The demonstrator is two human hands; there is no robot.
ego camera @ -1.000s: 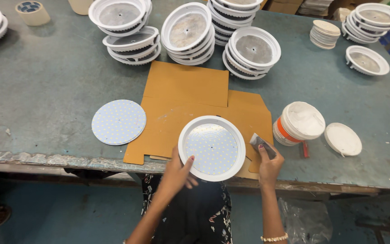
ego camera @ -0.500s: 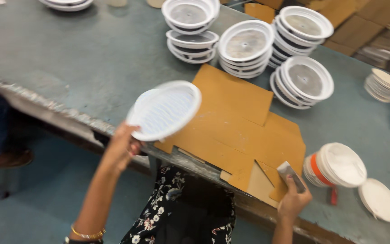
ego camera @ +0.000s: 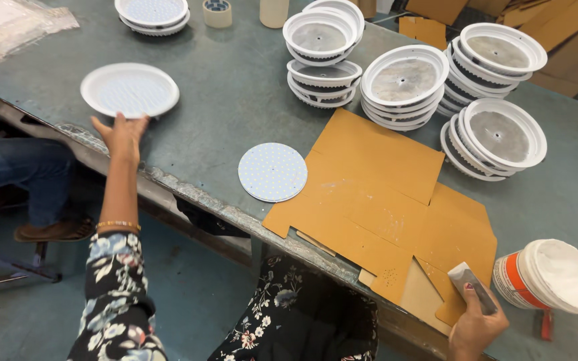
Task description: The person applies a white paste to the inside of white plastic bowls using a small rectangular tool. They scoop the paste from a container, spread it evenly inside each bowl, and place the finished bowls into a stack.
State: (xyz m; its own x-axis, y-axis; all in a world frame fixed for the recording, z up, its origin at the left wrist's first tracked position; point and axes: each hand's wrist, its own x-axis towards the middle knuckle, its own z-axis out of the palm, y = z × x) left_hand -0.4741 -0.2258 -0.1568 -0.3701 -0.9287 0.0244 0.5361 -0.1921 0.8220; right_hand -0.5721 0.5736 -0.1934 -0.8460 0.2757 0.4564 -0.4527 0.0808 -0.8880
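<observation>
White round lamp housing point(ego camera: 130, 89) lies flat, face up, near the surface point(ego camera: 235, 100) left edge. Left hand point(ego camera: 123, 136) grip open, fingertips touching its near rim. Right hand point(ego camera: 476, 326) grip closed on a small grey scraper point(ego camera: 472, 286), long axis running up-left, over the cardboard sheet point(ego camera: 382, 200). Paste tub point(ego camera: 550, 275) just beside it.

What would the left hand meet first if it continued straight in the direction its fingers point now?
The left hand points up-table at the white round dish; its fingertips already seem to reach the dish's near rim. That dish comes first, though actual contact is hard to judge.
</observation>
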